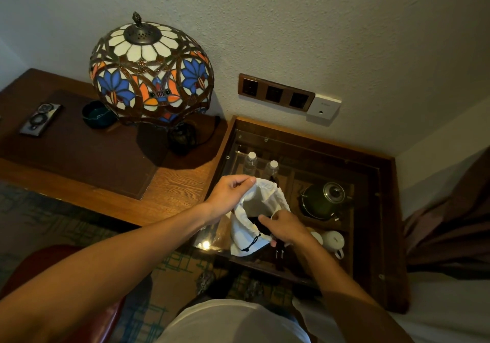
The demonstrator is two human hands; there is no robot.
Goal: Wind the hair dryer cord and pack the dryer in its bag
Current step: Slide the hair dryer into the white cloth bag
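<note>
A white drawstring bag [258, 202] is held open above a glass-topped side table [371, 236]. My left hand [230, 193] pinches the bag's upper rim and lifts it. My right hand [285, 227] grips the rim on the near side, fingers at the mouth. Something dark, the hair dryer [256, 220], shows inside the mouth, mostly hidden. A black drawstring [252, 243] dangles from the bag's lower edge. A plug with two metal prongs [279, 254] hangs below my right hand.
A stained-glass lamp [151, 72] stands on the wooden desk [183, 183] to the left, with a dark bowl [96, 114] and a remote [39, 120]. Under the glass are two water bottles [250, 161], a kettle [324, 201] and cups [334, 240]. Wall sockets [274, 95] lie above.
</note>
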